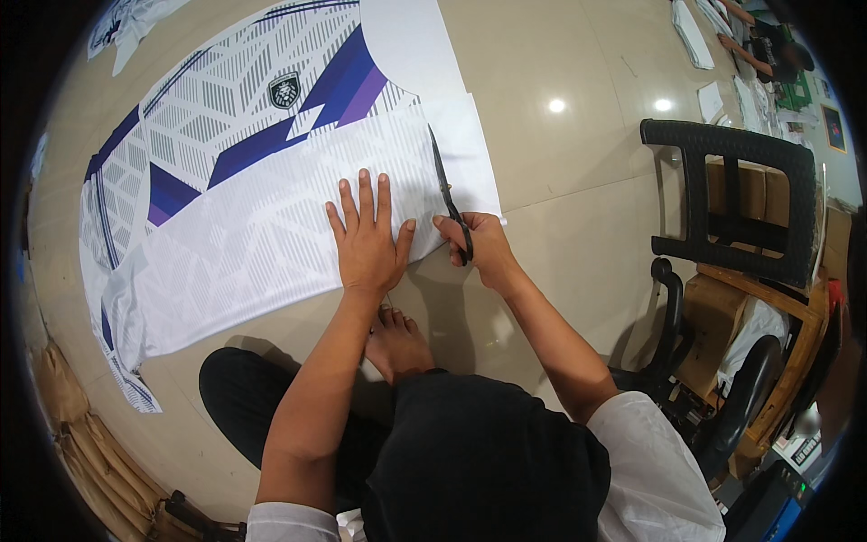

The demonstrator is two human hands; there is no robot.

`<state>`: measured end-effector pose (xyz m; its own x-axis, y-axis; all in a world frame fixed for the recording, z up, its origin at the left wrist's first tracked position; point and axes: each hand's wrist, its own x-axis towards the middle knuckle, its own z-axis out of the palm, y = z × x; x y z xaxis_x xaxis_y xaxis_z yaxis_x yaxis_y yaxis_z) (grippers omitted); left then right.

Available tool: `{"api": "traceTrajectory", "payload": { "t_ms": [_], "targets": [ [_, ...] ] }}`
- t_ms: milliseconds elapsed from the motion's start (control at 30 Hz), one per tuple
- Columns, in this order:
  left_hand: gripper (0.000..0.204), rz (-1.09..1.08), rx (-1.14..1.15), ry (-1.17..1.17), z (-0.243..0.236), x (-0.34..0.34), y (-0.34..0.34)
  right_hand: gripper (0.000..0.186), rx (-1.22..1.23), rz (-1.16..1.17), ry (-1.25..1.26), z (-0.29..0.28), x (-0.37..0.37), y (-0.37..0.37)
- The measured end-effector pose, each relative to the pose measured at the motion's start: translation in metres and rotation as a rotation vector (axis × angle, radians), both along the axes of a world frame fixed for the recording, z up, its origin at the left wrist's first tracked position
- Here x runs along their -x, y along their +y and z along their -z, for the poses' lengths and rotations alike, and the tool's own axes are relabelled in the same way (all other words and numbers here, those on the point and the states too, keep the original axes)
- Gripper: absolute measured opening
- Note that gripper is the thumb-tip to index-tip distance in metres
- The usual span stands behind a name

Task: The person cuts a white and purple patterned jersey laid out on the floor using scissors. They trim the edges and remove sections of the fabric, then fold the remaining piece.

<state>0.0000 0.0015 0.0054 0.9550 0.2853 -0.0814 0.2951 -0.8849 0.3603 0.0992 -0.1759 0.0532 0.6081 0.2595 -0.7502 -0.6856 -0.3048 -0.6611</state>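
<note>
A large piece of white printed fabric [230,108] with grey patterning, purple and blue bands and a crest lies on the tiled floor. A pale folded layer [226,262] covers its lower part, with the print faintly showing through. My left hand [368,237] lies flat on this layer, fingers spread. My right hand [480,248] grips black scissors [442,176] by the handles at the layer's right end, blades pointing away from me along that edge. Whether the blades are apart, or under any fabric, I cannot tell. A bare foot [400,343] rests just below my left wrist.
A black stool or chair [731,135], an office-chair armrest [666,303] and cardboard boxes [709,330] crowd the right. A co-worker [760,56] handles white pieces at the far upper right. Brown bundles [99,443] lie lower left; more fabric [126,27] lies upper left.
</note>
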Motion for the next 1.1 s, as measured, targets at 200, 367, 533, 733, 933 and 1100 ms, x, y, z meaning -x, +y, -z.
{"api": "traceTrajectory", "payload": {
  "t_ms": [200, 367, 533, 733, 933, 1100],
  "targets": [
    [0.081, 0.003, -0.003, -0.005, -0.001, -0.001, 0.000, 0.039, -0.008, -0.027, -0.030, 0.003, 0.002, -0.003],
    [0.082, 0.004, -0.016, 0.001, 0.001, 0.000, 0.000, 0.035, -0.009, 0.000, 0.009, -0.005, -0.003, 0.001],
    [0.081, 0.009, 0.002, -0.020, 0.001, -0.001, -0.001, 0.038, -0.046, 0.044, 0.002, -0.006, -0.009, 0.002],
    [0.080, 0.011, -0.017, -0.016, 0.003, 0.001, -0.001, 0.037, 0.012, -0.068, 0.025, -0.008, 0.010, -0.030],
    [0.080, 0.009, -0.012, -0.018, 0.004, 0.001, 0.001, 0.038, -0.040, -0.080, -0.037, -0.007, 0.002, -0.020],
    [0.080, 0.006, -0.007, -0.016, 0.002, -0.001, -0.001, 0.035, -0.030, -0.043, -0.027, -0.002, -0.017, -0.004]
  ]
}}
